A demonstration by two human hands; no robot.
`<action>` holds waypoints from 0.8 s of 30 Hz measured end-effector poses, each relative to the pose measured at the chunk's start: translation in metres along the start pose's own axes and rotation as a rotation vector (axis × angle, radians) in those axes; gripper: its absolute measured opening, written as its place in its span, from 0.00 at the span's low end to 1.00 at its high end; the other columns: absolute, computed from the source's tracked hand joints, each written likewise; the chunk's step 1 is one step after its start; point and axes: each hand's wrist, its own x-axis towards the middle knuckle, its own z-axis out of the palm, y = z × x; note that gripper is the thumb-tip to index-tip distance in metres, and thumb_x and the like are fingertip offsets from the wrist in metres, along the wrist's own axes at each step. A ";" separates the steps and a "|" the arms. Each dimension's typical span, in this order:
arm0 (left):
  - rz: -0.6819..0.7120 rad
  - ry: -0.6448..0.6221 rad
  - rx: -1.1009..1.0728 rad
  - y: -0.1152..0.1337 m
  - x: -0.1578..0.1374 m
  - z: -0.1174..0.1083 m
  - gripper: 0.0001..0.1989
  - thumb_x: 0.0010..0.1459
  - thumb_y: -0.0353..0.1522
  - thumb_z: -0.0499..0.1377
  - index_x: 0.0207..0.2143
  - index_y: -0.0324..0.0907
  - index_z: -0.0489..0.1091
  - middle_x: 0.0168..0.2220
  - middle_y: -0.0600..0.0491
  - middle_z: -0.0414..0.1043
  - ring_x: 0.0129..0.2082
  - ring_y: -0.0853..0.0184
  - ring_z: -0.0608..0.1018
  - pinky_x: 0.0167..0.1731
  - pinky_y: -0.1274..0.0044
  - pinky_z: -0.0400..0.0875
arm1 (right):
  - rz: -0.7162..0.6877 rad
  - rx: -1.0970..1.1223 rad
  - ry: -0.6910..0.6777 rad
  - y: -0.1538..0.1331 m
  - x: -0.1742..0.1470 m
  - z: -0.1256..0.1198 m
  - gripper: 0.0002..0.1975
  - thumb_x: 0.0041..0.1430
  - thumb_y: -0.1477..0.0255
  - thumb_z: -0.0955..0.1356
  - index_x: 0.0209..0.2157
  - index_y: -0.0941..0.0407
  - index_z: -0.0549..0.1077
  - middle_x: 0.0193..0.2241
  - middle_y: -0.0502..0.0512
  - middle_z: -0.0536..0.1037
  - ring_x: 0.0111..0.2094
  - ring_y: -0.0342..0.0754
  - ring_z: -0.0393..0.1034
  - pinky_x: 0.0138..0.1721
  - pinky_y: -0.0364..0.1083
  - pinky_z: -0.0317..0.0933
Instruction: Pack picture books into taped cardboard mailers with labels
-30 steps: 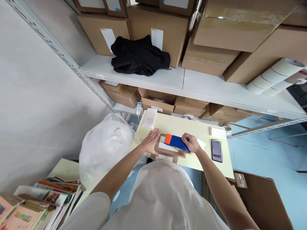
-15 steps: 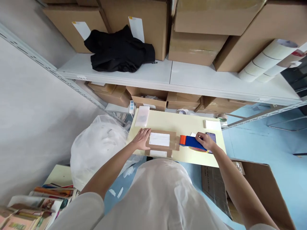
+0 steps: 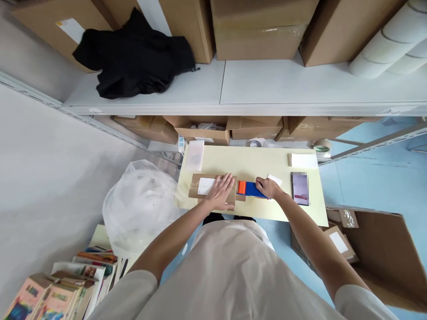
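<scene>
My left hand (image 3: 220, 191) lies with spread fingers on a brown cardboard parcel (image 3: 195, 186), over part of its white label (image 3: 204, 186). In my right hand (image 3: 267, 186) is a blue and orange tape dispenser (image 3: 252, 190), fingers wrapped round its blue body. Its orange end touches or nearly touches the parcel's right edge; I cannot tell which. Beyond my right wrist a phone (image 3: 300, 188) lies on the pale yellow table (image 3: 243, 161). A small white paper (image 3: 274, 179) sits just behind my right hand.
Cardboard boxes and a black garment (image 3: 140, 58) occupy the shelf (image 3: 267, 84) above the table. A white plastic bag (image 3: 140, 209) bulges at the left, over stacked books (image 3: 60, 293). An open carton (image 3: 383, 258) stands at the lower right. White cards (image 3: 303, 160) lie at the table's back right.
My left hand has slid right across the parcel, off its left edge. My right hand has brought the tape dispenser left to the parcel's right edge, away from the phone. The view has shifted.
</scene>
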 end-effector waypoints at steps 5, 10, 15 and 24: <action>0.026 -0.086 0.271 0.015 0.025 0.003 0.45 0.53 0.49 0.55 0.66 0.35 0.42 0.67 0.42 0.40 0.67 0.53 0.42 0.62 0.60 0.31 | 0.039 -0.019 -0.102 0.015 -0.013 -0.022 0.18 0.61 0.56 0.58 0.35 0.55 0.69 0.23 0.53 0.73 0.25 0.47 0.67 0.27 0.42 0.53; 0.031 -0.068 0.405 0.011 0.021 0.003 0.43 0.54 0.51 0.54 0.65 0.39 0.45 0.67 0.41 0.40 0.67 0.52 0.43 0.62 0.57 0.35 | 0.035 -0.092 -0.206 0.019 -0.032 -0.054 0.24 0.58 0.49 0.59 0.36 0.56 0.69 0.26 0.56 0.75 0.27 0.49 0.70 0.27 0.43 0.55; 0.066 -0.071 0.412 0.017 0.020 0.006 0.30 0.54 0.47 0.57 0.58 0.52 0.61 0.67 0.44 0.41 0.66 0.44 0.43 0.57 0.46 0.36 | 0.225 -0.387 -0.218 -0.042 -0.021 -0.052 0.26 0.55 0.50 0.61 0.42 0.58 0.70 0.33 0.65 0.77 0.34 0.58 0.73 0.32 0.48 0.59; -0.003 -0.074 0.351 0.030 0.026 0.006 0.18 0.51 0.42 0.61 0.43 0.46 0.73 0.67 0.44 0.43 0.65 0.40 0.43 0.55 0.42 0.36 | 0.427 -0.376 -0.148 -0.097 -0.020 -0.009 0.16 0.61 0.61 0.62 0.41 0.59 0.69 0.33 0.66 0.78 0.35 0.56 0.74 0.32 0.47 0.59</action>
